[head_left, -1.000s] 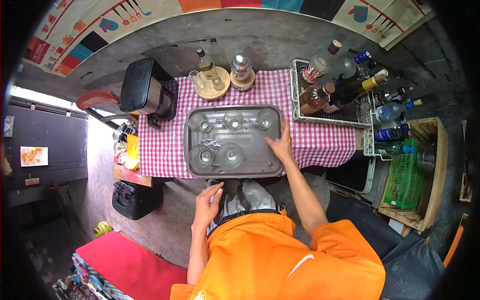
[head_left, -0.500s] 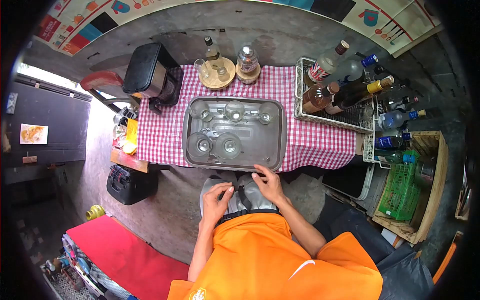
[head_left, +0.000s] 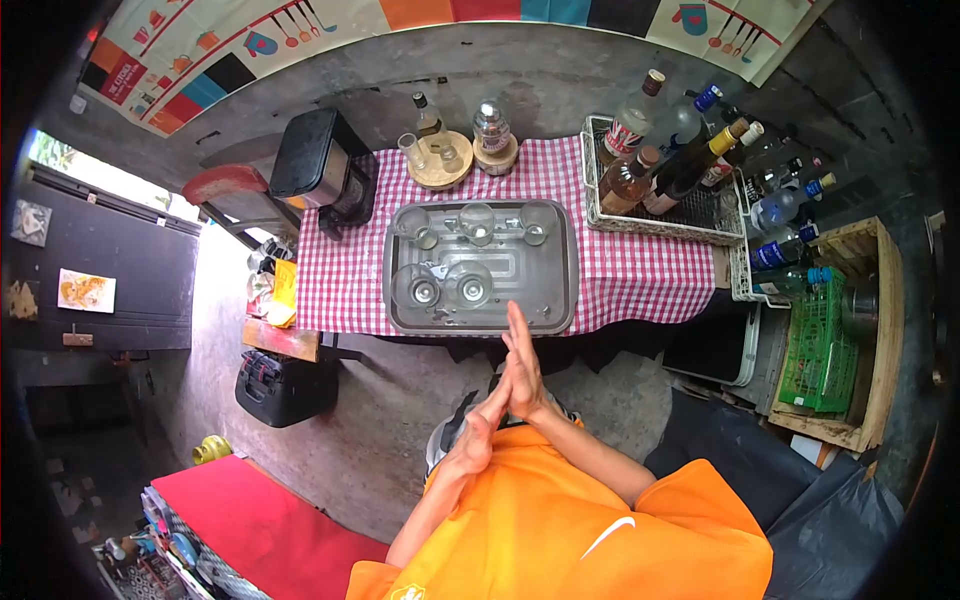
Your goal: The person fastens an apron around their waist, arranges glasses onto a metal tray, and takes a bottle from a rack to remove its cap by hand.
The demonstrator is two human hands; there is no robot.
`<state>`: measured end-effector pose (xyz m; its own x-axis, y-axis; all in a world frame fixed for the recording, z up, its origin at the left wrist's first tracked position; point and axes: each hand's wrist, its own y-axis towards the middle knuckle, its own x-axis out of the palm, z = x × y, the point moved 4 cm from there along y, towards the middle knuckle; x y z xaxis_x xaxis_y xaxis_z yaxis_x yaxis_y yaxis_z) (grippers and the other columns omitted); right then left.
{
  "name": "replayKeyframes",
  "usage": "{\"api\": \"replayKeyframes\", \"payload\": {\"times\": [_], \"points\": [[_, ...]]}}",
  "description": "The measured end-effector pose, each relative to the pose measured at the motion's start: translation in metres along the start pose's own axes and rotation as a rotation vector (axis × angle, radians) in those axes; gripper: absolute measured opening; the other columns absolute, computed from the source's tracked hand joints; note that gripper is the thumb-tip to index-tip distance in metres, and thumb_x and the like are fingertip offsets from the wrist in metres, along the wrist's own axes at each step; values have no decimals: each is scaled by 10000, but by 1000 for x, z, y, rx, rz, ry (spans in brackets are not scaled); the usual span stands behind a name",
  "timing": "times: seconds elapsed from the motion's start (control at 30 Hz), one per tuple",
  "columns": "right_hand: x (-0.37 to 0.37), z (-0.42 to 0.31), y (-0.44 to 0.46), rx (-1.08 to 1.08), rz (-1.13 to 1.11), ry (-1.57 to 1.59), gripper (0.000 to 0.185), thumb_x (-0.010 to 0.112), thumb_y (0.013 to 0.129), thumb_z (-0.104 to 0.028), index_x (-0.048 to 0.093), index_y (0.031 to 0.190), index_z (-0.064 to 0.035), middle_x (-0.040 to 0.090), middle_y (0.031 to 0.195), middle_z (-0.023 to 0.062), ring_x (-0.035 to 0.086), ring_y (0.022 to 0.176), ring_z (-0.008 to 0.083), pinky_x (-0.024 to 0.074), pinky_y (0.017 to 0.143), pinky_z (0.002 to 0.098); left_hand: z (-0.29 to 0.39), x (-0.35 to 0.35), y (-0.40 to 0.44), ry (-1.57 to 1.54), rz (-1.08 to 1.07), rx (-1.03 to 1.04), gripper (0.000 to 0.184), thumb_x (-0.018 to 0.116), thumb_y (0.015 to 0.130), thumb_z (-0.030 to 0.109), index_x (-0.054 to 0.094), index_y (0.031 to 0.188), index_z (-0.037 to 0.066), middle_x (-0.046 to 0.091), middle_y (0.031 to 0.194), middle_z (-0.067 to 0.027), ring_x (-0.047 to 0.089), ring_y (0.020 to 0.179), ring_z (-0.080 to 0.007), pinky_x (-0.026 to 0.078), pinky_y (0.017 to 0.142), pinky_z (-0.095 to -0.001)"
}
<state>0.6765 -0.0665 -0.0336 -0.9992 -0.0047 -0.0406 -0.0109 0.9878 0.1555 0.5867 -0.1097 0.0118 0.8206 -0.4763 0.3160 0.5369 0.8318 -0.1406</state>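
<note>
My left hand (head_left: 481, 428) and my right hand (head_left: 523, 372) meet palm to palm in front of my body, fingers stretched out. Neither holds anything. Just beyond the fingertips lies a grey tray (head_left: 535, 300) on a checked tablecloth. Several clear glasses stand on it: two larger stemmed ones, a left glass (head_left: 421, 288) and a right glass (head_left: 470, 287), toward the near left. Along the far side are a glass (head_left: 417, 228) at left, a glass (head_left: 477, 224) in the middle and a glass (head_left: 537, 223) at right.
Behind the tray, a round wooden board (head_left: 440, 175) bears a bottle and small glasses. A black coffee machine (head_left: 318, 165) stands left. At right, a white wicker basket (head_left: 660, 228) holds several bottles, with a green crate (head_left: 817, 345) beyond. A red-topped surface (head_left: 255, 515) lies lower left.
My hands were apart and have come together, palms touching. The right fingertips now point up toward the tray. The head view has shifted slightly; the glasses keep their places on the tray.
</note>
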Motion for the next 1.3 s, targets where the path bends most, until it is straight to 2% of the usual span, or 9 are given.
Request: {"api": "replayKeyframes", "payload": {"times": [0.3, 0.47, 0.53, 0.73, 0.8, 0.93, 1.07, 1.23, 1.3], "points": [[33, 3, -96, 876, 97, 1107, 738, 213, 887, -626, 129, 1437, -141, 167, 1470, 146, 198, 1337, 325, 184, 1069, 488, -16, 36, -50, 736, -13, 140, 945, 125, 824, 708, 173, 1390, -47, 96, 1472, -219, 52, 1374, -343, 72, 1095, -414], [33, -4, -164, 740, 167, 995, 750, 268, 847, -677, 232, 1418, -192, 327, 1415, 27, 350, 1267, 274, 339, 994, 462, -61, 36, -76, 655, 112, 168, 912, 190, 830, 696, 187, 1395, -20, 112, 1471, -210, 52, 1360, -400, 59, 1086, -485], [25, -35, -179, 639, -10, 963, 766, 189, 899, -611, 82, 1435, -74, 115, 1490, 110, 132, 1368, 255, 126, 1099, 415, -70, 35, -81, 904, 110, 103, 909, 180, 825, 702, 202, 1394, -6, 143, 1468, -197, 81, 1350, -421, 65, 1074, -526], [9, -44, -216, 579, -64, 955, 771, 146, 906, -594, 22, 1430, -42, 34, 1502, 79, 66, 1381, 223, 93, 1106, 346, -89, 49, -87, 830, 40, -14, 871, 137, 845, 676, 139, 1413, 16, 110, 1477, -188, 76, 1352, -413, 79, 1081, -510], [3, -40, -215, 427, -131, 647, 739, 150, 932, -541, -16, 1418, -10, 5, 1497, 121, 25, 1382, 226, 65, 1104, 353, -99, 62, -92, 303, -14, -385, 913, 73, 805, 718, 34, 1430, 54, 85, 1486, -171, 61, 1374, -323, 96, 1099, -401], [-30, -60, -194, 160, -90, 48, 755, 192, 925, -538, -49, 1418, -20, -40, 1501, 119, -13, 1383, 239, 55, 1102, 358, -61, 106, -88, 174, -2, 15, 1059, 28, 687, 822, -60, 1421, 63, -28, 1496, -140, -4, 1376, -281, 72, 1097, -342], [-63, -42, -159, 173, 156, 346, 786, 300, 904, -547, -92, 1429, -113, -24, 1503, 115, 22, 1380, 312, 100, 1079, 473, -37, 130, -74, 33, -221, 77, 1137, 15, 652, 852, 8, 1418, 12, -94, 1490, -133, -51, 1373, -275, 38, 1097, -395], [-134, 0, -139, 278, 403, 490, 658, 296, 937, -489, 99, 1439, -112, 118, 1488, 131, 203, 1346, 318, 240, 1045, 457, -33, 132, -43, -165, -178, 105, 634, 441, 915, 452, 370, 1326, -25, 582, 1140, -196, 615, 970, -256, 432, 911, -349], [-166, 11, -141, 396, 451, 507, 649, 305, 936, -486, 134, 1432, -105, 163, 1473, 146, 256, 1324, 308, 282, 1025, 435, -35, 138, -24, -64, -98, -9, 538, 473, 918, 362, 422, 1287, -27, 610, 1066, -203, 638, 858, -235, 470, 821, -328]]}}
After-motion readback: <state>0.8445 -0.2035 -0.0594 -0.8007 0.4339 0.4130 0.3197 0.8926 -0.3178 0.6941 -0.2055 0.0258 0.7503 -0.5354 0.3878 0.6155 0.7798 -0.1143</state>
